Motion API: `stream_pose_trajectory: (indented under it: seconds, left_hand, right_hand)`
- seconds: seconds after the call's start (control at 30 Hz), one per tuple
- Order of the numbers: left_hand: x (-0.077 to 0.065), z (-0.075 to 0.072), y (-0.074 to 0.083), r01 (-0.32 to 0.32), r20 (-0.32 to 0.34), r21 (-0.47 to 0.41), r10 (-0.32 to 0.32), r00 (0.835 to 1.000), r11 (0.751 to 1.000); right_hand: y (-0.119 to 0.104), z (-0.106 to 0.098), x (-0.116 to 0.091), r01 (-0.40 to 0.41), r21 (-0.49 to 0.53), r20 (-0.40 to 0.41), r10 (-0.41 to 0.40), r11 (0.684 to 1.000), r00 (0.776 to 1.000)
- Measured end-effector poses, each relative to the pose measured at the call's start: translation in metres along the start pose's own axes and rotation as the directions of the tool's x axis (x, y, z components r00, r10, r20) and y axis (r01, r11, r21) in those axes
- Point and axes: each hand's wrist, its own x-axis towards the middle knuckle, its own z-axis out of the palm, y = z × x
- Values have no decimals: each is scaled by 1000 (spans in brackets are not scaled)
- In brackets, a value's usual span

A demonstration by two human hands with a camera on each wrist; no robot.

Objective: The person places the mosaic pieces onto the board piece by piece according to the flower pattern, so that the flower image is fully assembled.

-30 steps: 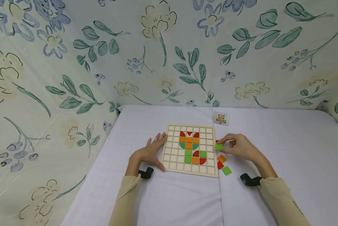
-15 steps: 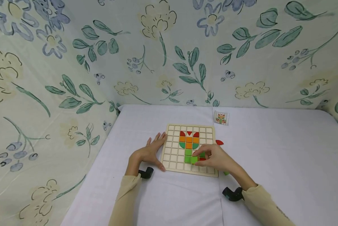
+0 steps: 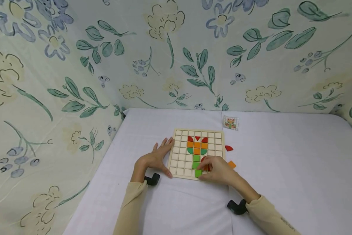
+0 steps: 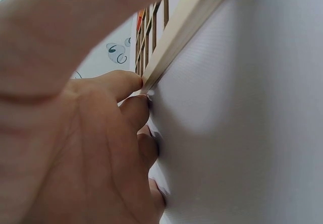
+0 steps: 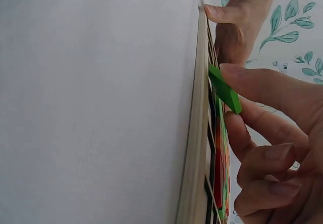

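A wooden grid board lies on the white cloth, holding a tulip-like figure of red, orange and green tiles. My right hand pinches a green square tile between thumb and fingers over the board's near row, below a column of green squares. In the right wrist view that tile stands tilted, one edge at the grid. Spread out along the board's left side, my left hand touches the frame, thumb by the near corner. Its fingertips meet the frame and cloth in the left wrist view. The right hand hides several tiles.
Right of the board lie a loose red quarter-round piece and an orange square tile, partly behind the right hand. A small picture card with a similar pattern is beyond the board's far right corner. A floral curtain hangs behind.
My right hand has carried the green square from the loose pieces at the right, leftward over the board and then down to its near row. The left hand has stayed in place.
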Motion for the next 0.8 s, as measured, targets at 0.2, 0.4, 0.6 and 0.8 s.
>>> stream_pose_trajectory:
  seconds: [0.2, 0.4, 0.6, 0.8]
  left_hand:
    - [0, -1, 1, 1, 9, -6, -1, 1000, 1000]
    - [0, -1, 1, 3, 11, 0, -3, 1000, 1000]
    - [0, -1, 2, 5, 10, -5, -5, 1000, 1000]
    - [-1, -1, 3, 5, 9, -21, -5, 1000, 1000]
  right_hand:
    - [-1, 3, 0, 25, -28, -13, -25, 999, 1000]
    - [-2, 2, 0, 23, -33, -13, -23, 999, 1000]
    - [-2, -1, -1, -8, -1, -3, 8, 1000, 1000]
    - [-1, -1, -1, -36, 6, 8, 36, 999, 999]
